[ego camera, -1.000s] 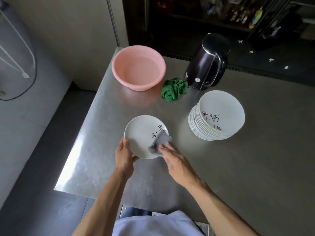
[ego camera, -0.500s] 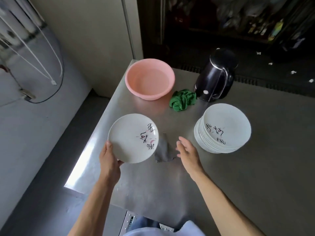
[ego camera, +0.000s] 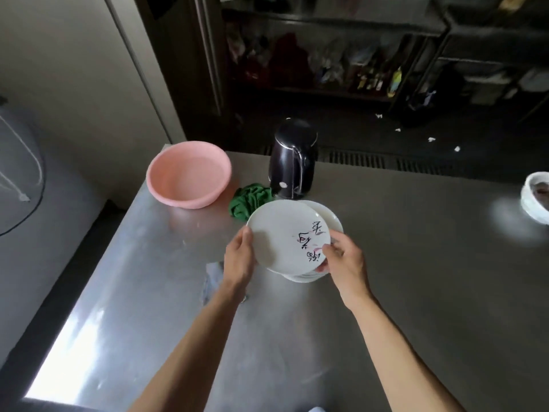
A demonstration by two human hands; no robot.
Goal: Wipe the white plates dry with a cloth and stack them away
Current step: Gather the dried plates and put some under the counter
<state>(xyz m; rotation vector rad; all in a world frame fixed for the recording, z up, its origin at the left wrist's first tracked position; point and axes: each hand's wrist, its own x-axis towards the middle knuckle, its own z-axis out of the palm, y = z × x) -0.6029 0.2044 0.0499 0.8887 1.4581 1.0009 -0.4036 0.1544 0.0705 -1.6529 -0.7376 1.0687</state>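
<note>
At centre frame, over a steel table (ego camera: pixel 416 263), a person holds a white plate (ego camera: pixel 282 233) by two edges just above the stack of plates (ego camera: pixel 333 220), whose rim shows past the plate's upper right. The left hand (ego camera: pixel 239 258) grips the plate's left edge, thumb on top. The right hand (ego camera: pixel 346 261) pinches the lower right edge beside the painted characters. The grey cloth (ego camera: pixel 214 278) lies on the table to the plate's lower left, partly hidden behind the left forearm and in neither hand.

Wiping of this plate looks finished and stacking is in hand. Whether the plate already touches the stack cannot be told. The next move calls for lowering it level and centred, with the fingers slipping clear before the rims meet.

A pink basin (ego camera: pixel 188 173), a crumpled green cloth (ego camera: pixel 249 200) and a black kettle (ego camera: pixel 292 165) sit behind the stack, towards upper centre and left. A white bowl (ego camera: pixel 537 200) sits at the right edge.
</note>
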